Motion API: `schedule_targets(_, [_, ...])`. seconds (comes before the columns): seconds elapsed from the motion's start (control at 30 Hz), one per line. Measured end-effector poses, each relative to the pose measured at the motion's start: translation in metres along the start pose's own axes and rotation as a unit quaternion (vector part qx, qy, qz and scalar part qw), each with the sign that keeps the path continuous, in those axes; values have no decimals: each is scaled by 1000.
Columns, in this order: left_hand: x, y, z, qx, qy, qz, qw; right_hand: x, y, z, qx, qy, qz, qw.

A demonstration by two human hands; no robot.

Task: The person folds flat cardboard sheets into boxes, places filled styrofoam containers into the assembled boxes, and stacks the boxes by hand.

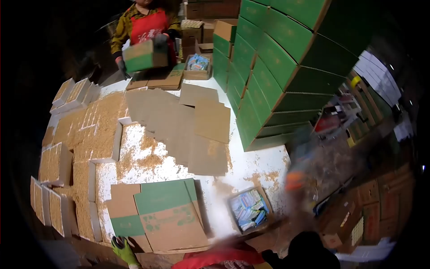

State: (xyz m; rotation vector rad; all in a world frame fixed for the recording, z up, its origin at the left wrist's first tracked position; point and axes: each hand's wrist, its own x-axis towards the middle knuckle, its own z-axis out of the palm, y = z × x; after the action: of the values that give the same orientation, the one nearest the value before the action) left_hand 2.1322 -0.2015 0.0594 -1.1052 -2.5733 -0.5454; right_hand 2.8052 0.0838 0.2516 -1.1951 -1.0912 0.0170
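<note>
My left hand (pixel 125 252), in a yellow-green glove with dark fingertips, is at the near table edge with its fingers apart. It is beside the corner of a stack of flattened green-and-brown cardboard boxes (pixel 168 219); whether it touches them I cannot tell. My right hand (pixel 301 152) is reached out to the right, smeared by motion, with an orange band at the wrist. Its fingers cannot be made out. It is near the tall stack of green cartons (pixel 273 67). Between my arms stands an open carton (pixel 268 204) filled with small blue and green packets.
Brown cardboard sheets (pixel 170 121) lie mid-table. White-walled trays (pixel 56 166) of tan grainy material line the left side, with crumbs scattered on the white tabletop (pixel 134 166). Across the table, a person in a red apron (pixel 150 27) holds a green-and-brown box (pixel 143 56) near another packet carton (pixel 197 75).
</note>
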Motion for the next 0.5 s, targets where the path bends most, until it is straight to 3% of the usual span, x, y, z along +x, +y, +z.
schedule_targets(0.07, [19, 63, -75, -194, -228, -149, 943, -144, -42, 34, -131, -238, -37, 962])
schedule_targets(0.1, [15, 22, -37, -193, -183, -83, 960, -208, -58, 46, -184, -333, -64, 922])
schedule_targets(0.13, [21, 13, -34, -239, -222, -75, 942, -269, -70, 57, -226, -394, -53, 889])
schedule_targets(0.2, [39, 17, -46, -81, -320, -153, 932, -359, -87, 55, -316, -513, 179, 778])
schedule_targets(0.27, [51, -11, -38, -195, -328, -57, 922, -401, -107, 68, -281, -453, 216, 818])
schedule_targets(0.3, [58, -35, -15, -255, -432, -182, 846, -414, -113, 63, -244, -414, 249, 841])
schedule_targets(0.33, [57, -47, -4, -253, -434, -192, 843, -412, -125, 67, -247, -424, 248, 836])
schedule_targets(0.4, [69, -68, 3, -522, -445, -213, 696, -397, -148, 85, -286, -449, 368, 762])
schedule_targets(0.43, [75, -76, 2, -508, -445, -210, 707, -409, -135, 89, -215, -437, 365, 794])
schedule_targets(0.5, [85, -93, 10, -474, -434, -163, 749, -422, -146, 101, -233, -454, 355, 783])
